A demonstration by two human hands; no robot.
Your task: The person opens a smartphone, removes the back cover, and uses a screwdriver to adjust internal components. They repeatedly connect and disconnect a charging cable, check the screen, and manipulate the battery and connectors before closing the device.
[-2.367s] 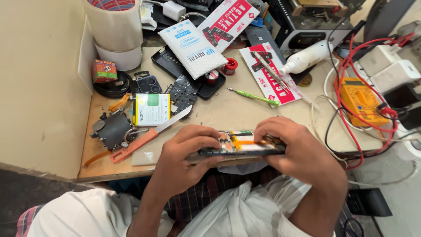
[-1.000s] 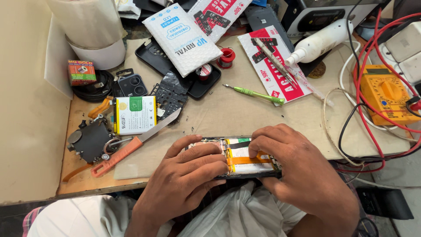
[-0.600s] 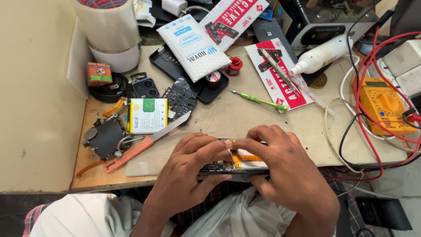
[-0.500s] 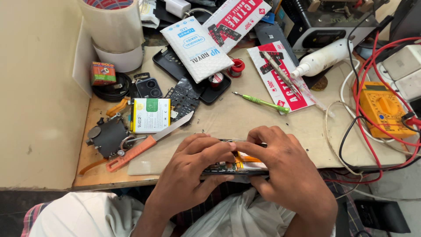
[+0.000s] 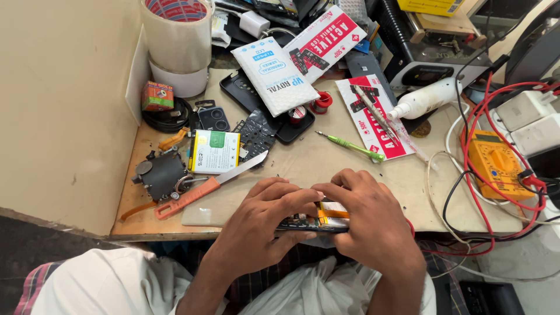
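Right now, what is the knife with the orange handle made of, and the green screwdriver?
The knife: the blade looks like bare metal, pale grey with a dull shine; the orange handle looks like matte plastic. The green screwdriver: a handle of seemingly glossy plastic, bright lime green, and a thin dark tip that is probably metal, though too small to be sure.

light: bright, even — soft shadows | focus: sharp centre | edges: slight wide-angle bend | glare: none harsh

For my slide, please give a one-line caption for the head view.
Both hands, left hand and right hand, grip an opened phone above a cluttered workbench.
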